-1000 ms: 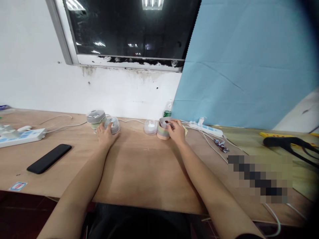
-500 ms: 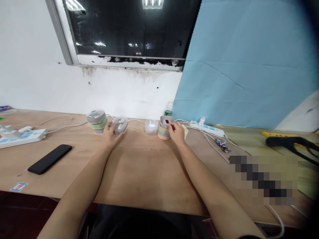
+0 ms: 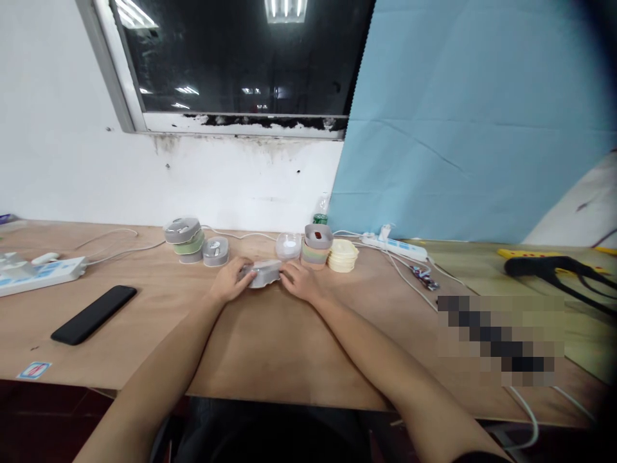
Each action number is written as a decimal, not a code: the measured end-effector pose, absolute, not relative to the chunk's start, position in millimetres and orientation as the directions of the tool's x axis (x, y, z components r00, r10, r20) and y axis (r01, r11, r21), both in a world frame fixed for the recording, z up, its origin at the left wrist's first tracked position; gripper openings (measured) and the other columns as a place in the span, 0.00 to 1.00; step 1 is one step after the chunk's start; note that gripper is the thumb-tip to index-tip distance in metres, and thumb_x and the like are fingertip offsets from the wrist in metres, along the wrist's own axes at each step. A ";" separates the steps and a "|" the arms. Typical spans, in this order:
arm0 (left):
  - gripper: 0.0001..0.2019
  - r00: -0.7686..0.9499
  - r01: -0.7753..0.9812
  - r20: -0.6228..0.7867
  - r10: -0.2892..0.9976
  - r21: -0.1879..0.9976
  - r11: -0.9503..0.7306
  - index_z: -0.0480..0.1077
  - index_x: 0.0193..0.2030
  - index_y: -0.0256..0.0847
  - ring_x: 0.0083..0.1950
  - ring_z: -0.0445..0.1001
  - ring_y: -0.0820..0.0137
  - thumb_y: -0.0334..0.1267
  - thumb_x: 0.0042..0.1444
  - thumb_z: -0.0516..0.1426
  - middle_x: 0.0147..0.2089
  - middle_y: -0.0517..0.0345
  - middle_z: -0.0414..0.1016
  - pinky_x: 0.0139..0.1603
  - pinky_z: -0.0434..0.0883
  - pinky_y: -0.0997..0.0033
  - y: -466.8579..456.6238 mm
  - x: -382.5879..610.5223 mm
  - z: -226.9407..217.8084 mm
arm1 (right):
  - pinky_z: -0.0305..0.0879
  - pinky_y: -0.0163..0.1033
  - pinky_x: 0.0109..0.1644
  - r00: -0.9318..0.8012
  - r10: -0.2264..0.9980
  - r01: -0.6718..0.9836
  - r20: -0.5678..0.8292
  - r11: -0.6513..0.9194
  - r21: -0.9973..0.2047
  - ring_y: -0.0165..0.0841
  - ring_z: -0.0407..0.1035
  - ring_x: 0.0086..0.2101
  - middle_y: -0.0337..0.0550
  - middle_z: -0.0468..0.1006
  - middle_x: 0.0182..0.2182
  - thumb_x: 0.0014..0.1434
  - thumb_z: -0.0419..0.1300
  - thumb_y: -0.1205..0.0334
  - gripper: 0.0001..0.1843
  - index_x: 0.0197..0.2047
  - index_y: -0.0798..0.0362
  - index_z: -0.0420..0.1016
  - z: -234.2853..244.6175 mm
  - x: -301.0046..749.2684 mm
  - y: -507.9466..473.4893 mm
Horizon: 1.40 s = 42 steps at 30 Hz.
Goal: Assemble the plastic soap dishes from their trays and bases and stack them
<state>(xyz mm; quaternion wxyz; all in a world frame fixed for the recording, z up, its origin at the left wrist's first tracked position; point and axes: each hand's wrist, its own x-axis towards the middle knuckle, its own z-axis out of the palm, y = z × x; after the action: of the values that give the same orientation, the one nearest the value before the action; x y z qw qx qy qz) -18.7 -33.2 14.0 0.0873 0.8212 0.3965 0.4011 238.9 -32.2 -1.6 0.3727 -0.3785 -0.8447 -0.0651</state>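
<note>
Both my hands meet at the middle of the wooden desk (image 3: 270, 341) around one small grey box with a lid (image 3: 264, 273). My left hand (image 3: 230, 283) grips its left end with curled fingers, and my right hand (image 3: 299, 281) grips its right end. Just behind them stand a stack of pastel boxes with a grey one on top (image 3: 317, 247), a clear lidded box (image 3: 288, 245) and a pile of cream lids (image 3: 342, 255). Further left stand a second grey-topped stack (image 3: 184, 238) and a single grey lidded box (image 3: 215, 251).
A black phone (image 3: 94, 314) lies at the left, with a white power strip (image 3: 36, 274) beyond it. Another power strip (image 3: 398, 247) and white cables run along the back right. A green-capped bottle (image 3: 321, 215) stands at the wall. A black-and-yellow tool (image 3: 554, 265) lies far right.
My left hand carried a grey lidded box from the left stack toward the desk's middle. My right hand left the pastel stack and came over to grip that box's other end.
</note>
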 end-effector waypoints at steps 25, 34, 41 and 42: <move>0.33 0.492 0.638 0.304 0.816 0.512 -0.576 0.65 0.61 0.41 0.58 0.69 0.55 0.61 0.55 0.53 0.60 0.47 0.69 0.58 0.65 0.57 -31.2 -12.6 3.6 | 0.68 0.42 0.44 -0.215 0.952 0.320 0.216 0.277 -0.906 0.36 0.71 0.39 0.46 0.76 0.42 0.43 0.69 0.48 0.36 0.54 0.55 0.69 6.5 257.1 -5.5; 0.35 0.473 0.655 0.261 0.841 0.534 -0.534 0.63 0.62 0.43 0.56 0.70 0.53 0.62 0.53 0.53 0.59 0.47 0.69 0.55 0.66 0.55 -30.6 -8.4 1.7 | 0.63 0.33 0.29 0.035 0.800 0.369 0.599 0.547 -0.752 0.26 0.64 0.24 0.35 0.71 0.31 0.52 0.61 0.56 0.13 0.41 0.51 0.68 80.5 260.8 6.9; 0.36 0.466 0.653 0.264 0.845 0.542 -0.529 0.65 0.62 0.41 0.58 0.69 0.52 0.63 0.52 0.54 0.61 0.48 0.69 0.58 0.64 0.56 -28.2 -11.2 -1.0 | 0.63 0.41 0.46 -0.074 0.699 0.759 0.712 0.502 -0.415 0.35 0.67 0.37 0.44 0.71 0.37 0.55 0.53 0.71 0.14 0.42 0.52 0.75 43.1 226.7 27.6; 0.36 0.473 0.657 0.261 0.841 0.531 -0.534 0.65 0.62 0.41 0.58 0.69 0.53 0.63 0.53 0.53 0.61 0.47 0.69 0.59 0.64 0.56 -28.8 -11.4 -0.3 | 0.63 0.41 0.47 -0.047 0.710 0.778 0.703 0.467 -0.420 0.35 0.67 0.38 0.45 0.70 0.38 0.54 0.52 0.73 0.16 0.43 0.52 0.75 37.3 223.8 31.4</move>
<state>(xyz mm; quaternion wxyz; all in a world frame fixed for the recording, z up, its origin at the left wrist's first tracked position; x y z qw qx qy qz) -11.4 -28.8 -0.3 0.1821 0.8386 0.4468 0.2528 223.8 31.4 37.3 0.4598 -0.5150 -0.7225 -0.0372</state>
